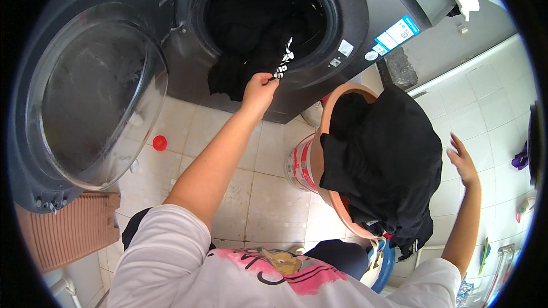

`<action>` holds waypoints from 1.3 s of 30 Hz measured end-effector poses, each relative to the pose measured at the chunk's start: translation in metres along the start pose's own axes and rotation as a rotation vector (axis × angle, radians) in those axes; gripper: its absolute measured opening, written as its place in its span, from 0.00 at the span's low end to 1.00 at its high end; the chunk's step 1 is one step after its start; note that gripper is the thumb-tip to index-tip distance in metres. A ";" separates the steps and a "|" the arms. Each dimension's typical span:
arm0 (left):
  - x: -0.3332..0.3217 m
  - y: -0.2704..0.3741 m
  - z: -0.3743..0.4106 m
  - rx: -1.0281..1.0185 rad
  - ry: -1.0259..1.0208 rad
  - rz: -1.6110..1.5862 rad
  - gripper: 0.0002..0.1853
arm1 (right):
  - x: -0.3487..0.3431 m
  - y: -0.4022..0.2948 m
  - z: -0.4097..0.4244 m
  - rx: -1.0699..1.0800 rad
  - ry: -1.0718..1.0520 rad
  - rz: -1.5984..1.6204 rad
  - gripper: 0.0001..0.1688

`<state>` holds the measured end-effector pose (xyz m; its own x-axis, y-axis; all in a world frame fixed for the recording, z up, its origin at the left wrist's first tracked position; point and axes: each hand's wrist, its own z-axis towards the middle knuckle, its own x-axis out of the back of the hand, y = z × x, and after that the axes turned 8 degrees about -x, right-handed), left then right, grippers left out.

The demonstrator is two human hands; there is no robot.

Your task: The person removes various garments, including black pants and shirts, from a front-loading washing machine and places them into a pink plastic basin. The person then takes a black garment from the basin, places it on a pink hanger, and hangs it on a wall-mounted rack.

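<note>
At the rim of a front-loading washing machine's drum [265, 17], my left hand [261, 92] pinches a black-and-white patterned piece of cloth [283, 62]. Black clothes [233, 72] fill the drum and hang over its lower lip. To the right, a large heap of black clothes [385, 149] overflows an orange-brown plastic basin [327, 199], which rests on a white and red bucket [301, 164]. My right hand [463, 160] is raised just right of the heap, apart from it, fingers spread, holding nothing visible.
The machine's round glass door [96, 98] stands wide open at left. Below it is a brown ridged plastic board [72, 226]. A small red cap [159, 143] lies on the tiled floor. A blue tub [385, 265] with a pale bag [373, 267] stands beside my legs, near the tiled wall.
</note>
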<state>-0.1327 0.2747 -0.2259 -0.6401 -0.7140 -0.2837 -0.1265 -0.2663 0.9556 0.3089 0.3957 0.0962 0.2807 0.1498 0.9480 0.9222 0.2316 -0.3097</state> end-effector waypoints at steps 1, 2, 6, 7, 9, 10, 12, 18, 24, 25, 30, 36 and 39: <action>0.004 0.000 -0.002 0.053 0.002 -0.059 0.18 | -0.031 -0.018 0.006 0.124 -0.010 0.119 0.43; 0.004 -0.002 -0.002 0.040 -0.008 -0.041 0.18 | -0.051 -0.029 0.012 0.272 0.007 0.022 0.44; -0.004 0.013 -0.011 0.052 -0.075 -0.042 0.18 | -0.110 -0.053 0.010 0.271 -0.045 -0.746 0.54; -0.007 0.015 -0.013 0.060 -0.088 -0.076 0.18 | -0.102 -0.057 0.009 0.261 -0.093 -0.763 0.54; -0.004 0.014 -0.010 0.059 -0.071 -0.114 0.18 | -0.079 -0.080 0.019 0.200 -0.209 -0.712 0.48; -0.001 0.009 -0.005 0.049 -0.048 -0.117 0.19 | -0.063 -0.101 0.026 0.144 -0.275 -0.641 0.44; 0.023 0.005 0.002 0.077 0.050 -0.109 0.20 | -0.076 -0.186 0.021 0.209 -0.058 -0.717 0.29; 0.036 -0.003 0.013 0.208 0.136 -0.221 0.27 | -0.209 -0.290 0.056 0.792 -0.052 -0.369 0.19; 0.046 0.033 -0.002 0.318 0.122 -0.301 0.28 | -0.363 -0.315 0.095 0.790 0.480 -0.600 0.35; 0.050 0.023 0.005 0.335 0.103 -0.316 0.29 | -0.371 -0.315 0.099 0.822 0.521 -0.615 0.30; 0.084 0.035 0.004 0.586 -0.005 -0.604 0.34 | -0.375 -0.319 0.054 1.180 0.219 -0.181 0.05; 0.092 0.008 0.004 0.572 -0.328 -0.978 0.20 | -0.340 -0.334 0.010 1.563 -0.199 -0.023 0.10; 0.088 -0.011 0.005 0.560 -0.265 -1.034 0.15 | -0.351 -0.391 0.052 1.210 0.448 0.162 0.13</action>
<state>-0.1917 0.2177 -0.2614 -0.1697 -0.1561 -0.9730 -0.9407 -0.2688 0.2072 -0.1637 0.3022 -0.1199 0.6464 -0.0203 0.7628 0.1122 0.9913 -0.0687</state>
